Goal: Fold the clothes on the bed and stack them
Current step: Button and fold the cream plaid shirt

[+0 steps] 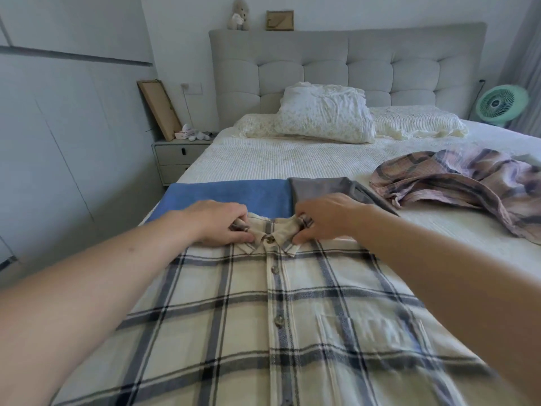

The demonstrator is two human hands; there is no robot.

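Left hand (pixel 218 225) and right hand (pixel 323 219) each pinch the collar (pixel 270 234) of the plaid shirt (pixel 263 317) lying buttoned on the bed (pixel 278 159), pink plaid garment (pixel 456 183) at two o'clock.

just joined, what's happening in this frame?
A person is laying out a cream plaid button-up shirt on the white bed. The left hand and right hand each pinch a side of its collar. A crumpled pink plaid garment lies unfolded further right.

A cream shirt (pixel 263 317) checked in grey and black, a plain blue cloth (pixel 228 194), a plain grey garment (pixel 322 187), a pink-and-grey plaid shirt (pixel 456 183), a mint-green fan (pixel 500 104).
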